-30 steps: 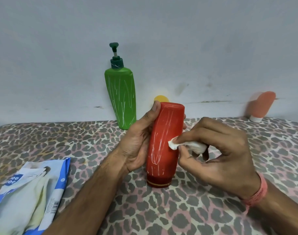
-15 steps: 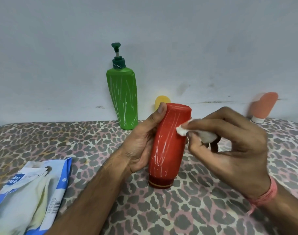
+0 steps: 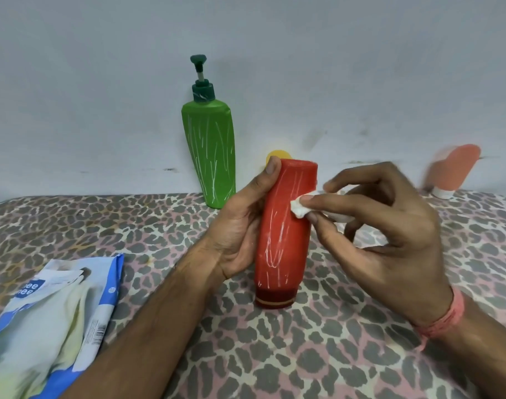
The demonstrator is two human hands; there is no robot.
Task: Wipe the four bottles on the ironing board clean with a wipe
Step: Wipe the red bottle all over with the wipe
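My left hand (image 3: 240, 226) grips the red bottle (image 3: 283, 234), standing cap-down on the leopard-print ironing board (image 3: 332, 355). My right hand (image 3: 389, 240) pinches a folded white wipe (image 3: 299, 207) against its upper side. The green pump bottle (image 3: 214, 151) stands behind, by the wall.

Plain wall (image 3: 102, 82) behind, leopard-print cover (image 3: 332, 355) across the foreground.

Wall is pale grey-white, matte, evenly lit, no hard shadows. A few dark scuffs and smudges sit low on it, mostly just above where it meets the cover, plus a faint grey blotch right of centre. The cover is grey spots on a pink-cream ground, slightly wrinkled, spanning the full width and butting against the wall along a roughly straight line. Wide-angle lens bows that line down at both edges. Light source itself can't be made out.
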